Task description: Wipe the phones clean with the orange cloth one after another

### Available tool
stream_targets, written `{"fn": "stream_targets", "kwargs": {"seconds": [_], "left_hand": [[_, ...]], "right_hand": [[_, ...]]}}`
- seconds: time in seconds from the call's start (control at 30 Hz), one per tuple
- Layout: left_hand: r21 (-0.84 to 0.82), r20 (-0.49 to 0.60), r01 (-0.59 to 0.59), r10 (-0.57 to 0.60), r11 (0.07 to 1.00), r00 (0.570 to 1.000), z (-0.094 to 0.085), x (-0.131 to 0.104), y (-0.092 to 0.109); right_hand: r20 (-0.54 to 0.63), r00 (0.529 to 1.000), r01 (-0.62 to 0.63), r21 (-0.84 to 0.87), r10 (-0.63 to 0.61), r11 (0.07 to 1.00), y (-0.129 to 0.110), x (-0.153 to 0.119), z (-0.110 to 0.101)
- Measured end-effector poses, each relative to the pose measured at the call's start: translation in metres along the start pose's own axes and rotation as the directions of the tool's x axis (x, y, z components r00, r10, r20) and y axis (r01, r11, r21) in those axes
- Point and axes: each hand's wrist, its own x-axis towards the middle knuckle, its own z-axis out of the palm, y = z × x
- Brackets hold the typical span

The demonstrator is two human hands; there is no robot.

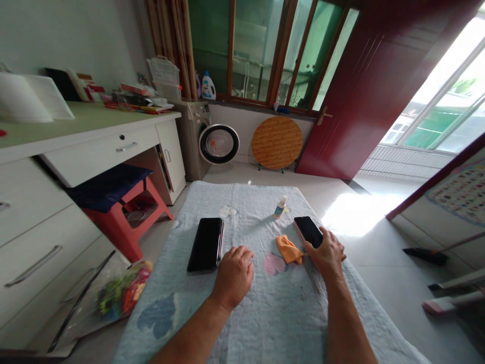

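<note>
My right hand [329,251] is round the near end of a smartphone [307,230] with a dark screen, thumb on one side and fingers on the other. The phone lies at the right side of the cloth-covered surface. Just left of it is a crumpled orange cloth [289,249]. My left hand [235,273] rests on the cover with its fingers curled in, and nothing shows in it. Beside that hand, on its left, lies a larger black tablet-like device [205,244], perhaps in a case. A small spray bottle [280,207] stands upright farther back.
The light blue patterned cover [261,313] spreads under everything. To the left are a white desk [94,144], a red stool [132,217] and a plastic bag [109,298] of colourful pieces. Behind stand a washing machine [191,136] with its door open and a round wooden tabletop [277,142].
</note>
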Motion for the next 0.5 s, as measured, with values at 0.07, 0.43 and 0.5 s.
{"fn": "stream_targets", "kwargs": {"seconds": [0.07, 0.43, 0.5], "left_hand": [[0.036, -0.049, -0.019, 0.021, 0.999, 0.999, -0.004, 0.0, 0.002], [0.181, -0.389, 0.257, -0.171, 0.949, 0.905, -0.048, 0.009, -0.012], [0.21, -0.43, 0.365, -0.249, 0.907, 0.868, -0.053, 0.013, -0.02]], "right_hand": [[-0.122, 0.99, 0.08, 0.049, -0.073, 0.996, -0.006, -0.002, -0.003], [0.075, 0.83, 0.526, 0.225, -0.553, 0.82, -0.05, -0.041, 0.015], [0.172, 0.835, 0.496, 0.174, -0.522, 0.851, -0.051, -0.045, 0.017]]}}
